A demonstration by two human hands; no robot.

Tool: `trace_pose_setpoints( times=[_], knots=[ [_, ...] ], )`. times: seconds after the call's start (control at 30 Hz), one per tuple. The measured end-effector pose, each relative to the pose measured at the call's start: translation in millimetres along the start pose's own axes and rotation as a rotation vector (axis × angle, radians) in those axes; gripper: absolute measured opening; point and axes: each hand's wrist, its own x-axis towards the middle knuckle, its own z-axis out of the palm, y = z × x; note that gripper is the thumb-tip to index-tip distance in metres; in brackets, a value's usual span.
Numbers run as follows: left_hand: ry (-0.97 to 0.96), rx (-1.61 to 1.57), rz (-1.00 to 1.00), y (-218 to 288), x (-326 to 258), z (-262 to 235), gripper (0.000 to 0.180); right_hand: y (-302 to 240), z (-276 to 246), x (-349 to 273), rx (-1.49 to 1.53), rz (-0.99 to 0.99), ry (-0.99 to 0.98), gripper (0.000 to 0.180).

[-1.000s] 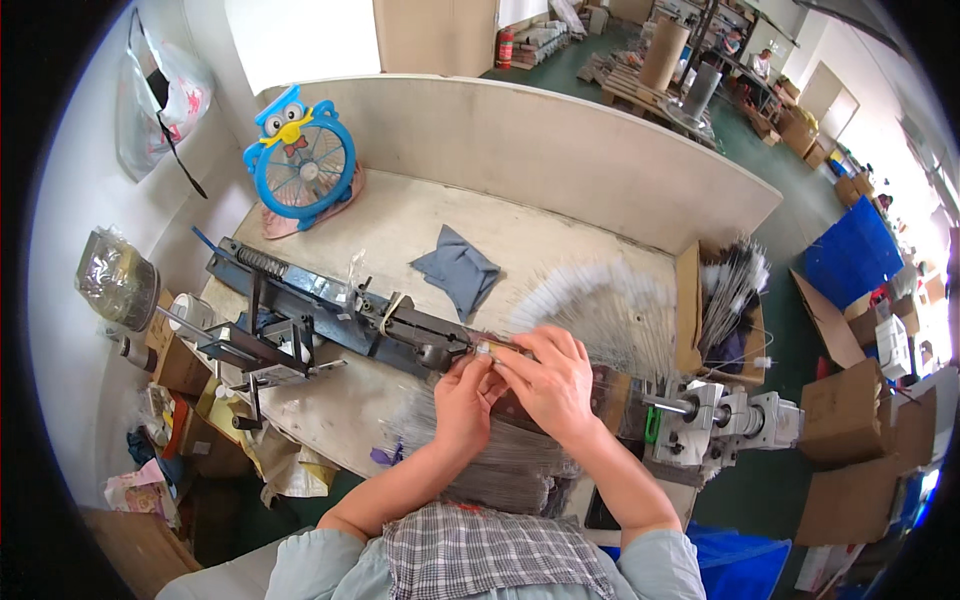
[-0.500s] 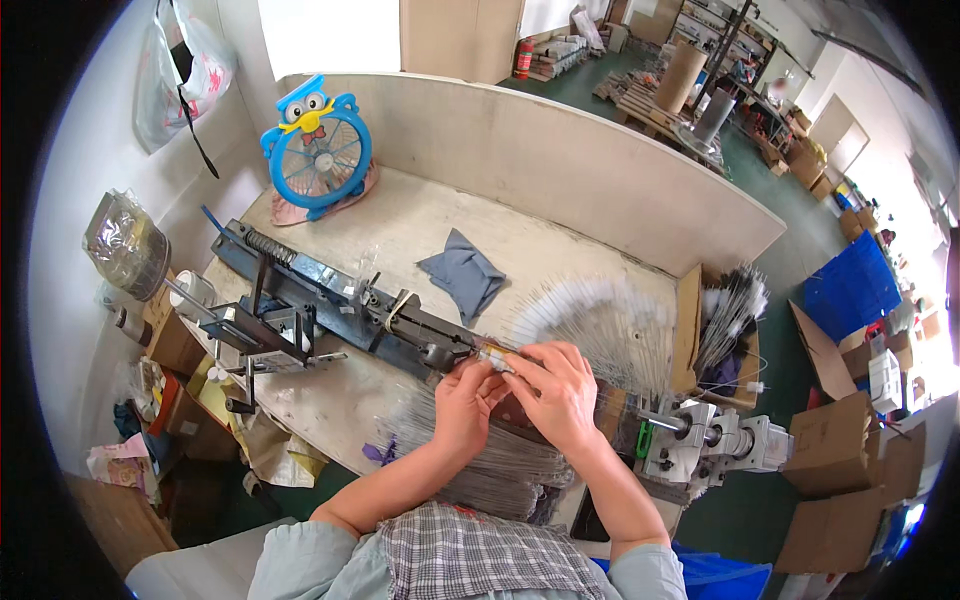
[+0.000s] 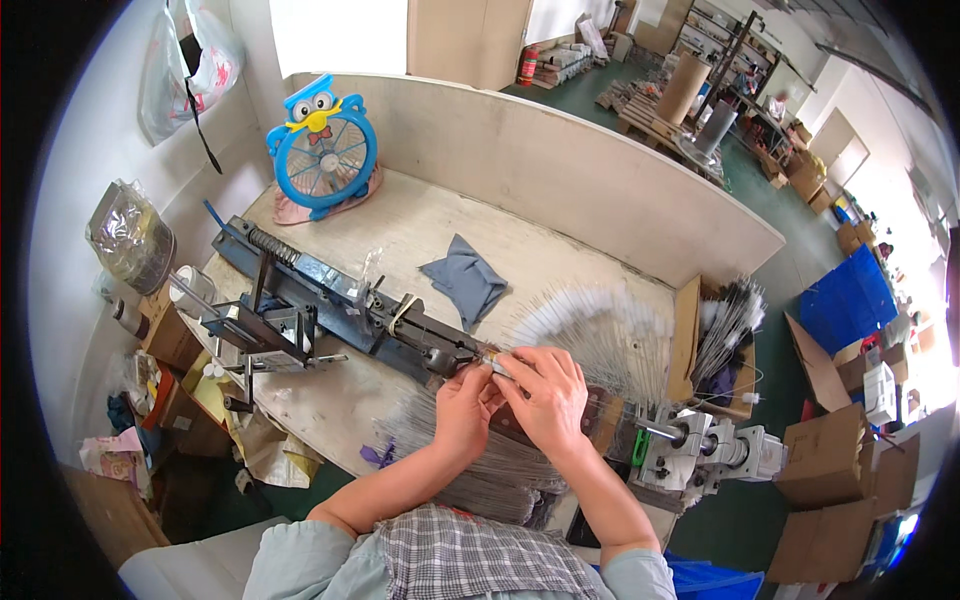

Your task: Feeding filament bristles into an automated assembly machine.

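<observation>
My left hand (image 3: 463,410) and my right hand (image 3: 547,398) meet at the near right end of a long dark metal bench device (image 3: 415,325). The fingers of both are closed in a pinch. A small whitish piece (image 3: 499,368) shows between my right thumb and fingers, its kind too small to tell. What my left fingertips hold is hidden. Under my hands and forearms lies a thick bundle of thin metal wires (image 3: 480,470). To the right, thin wire brushes with white tufts (image 3: 590,315) are spread in a fan on the table.
A grey cloth (image 3: 466,280) lies beyond the device. A blue cartoon-shaped fan (image 3: 327,160) stands at the back left. At the right are a cardboard box (image 3: 683,345) of wire brushes and a silver metal mechanism (image 3: 710,450). A low partition (image 3: 520,150) edges the table's far side.
My right hand has shifted slightly down and left, closer to my left hand. The whole view has moved a little. Both hands stay at the device's end.
</observation>
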Motion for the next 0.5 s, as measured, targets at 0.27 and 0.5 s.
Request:
trace_pose_setpoints(
  times=[0.27,0.5],
  knots=[
    [0.01,-0.08,-0.007,4,-3,6,0.011,4,-5,1,0.038,-0.009,-0.027,0.023],
    [0.0,0.002,0.046,3,-2,10,0.011,12,-4,-2,0.042,-0.011,-0.045,0.025]
  ],
)
